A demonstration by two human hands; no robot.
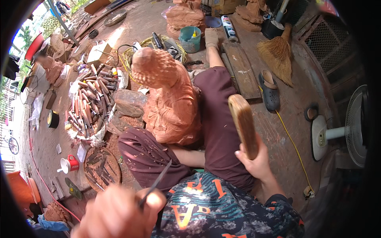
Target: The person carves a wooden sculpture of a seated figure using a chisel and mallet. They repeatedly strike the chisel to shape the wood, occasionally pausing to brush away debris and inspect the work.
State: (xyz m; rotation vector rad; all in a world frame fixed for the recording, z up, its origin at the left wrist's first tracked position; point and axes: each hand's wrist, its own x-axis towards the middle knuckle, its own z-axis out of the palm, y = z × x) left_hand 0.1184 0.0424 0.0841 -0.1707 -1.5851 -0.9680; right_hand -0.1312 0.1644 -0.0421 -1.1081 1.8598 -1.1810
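Note:
A carved reddish-wood seated figure with a knobbly head stands between my bent legs. My right hand is closed round the lower part of a wooden mallet, which is raised above my right thigh. Close to the camera at the lower left, my left hand is blurred, its fingers closed on a carving chisel. The chisel's thin dark blade sticks out up and to the right, over my left knee; its handle is hidden by the hand. Both tools are apart from the figure.
Many wooden-handled chisels lie heaped at the left, near a round tray of dark blades and a red mug. Beyond the figure stands a teal bucket. A plank, clog, broom and fan are rightward.

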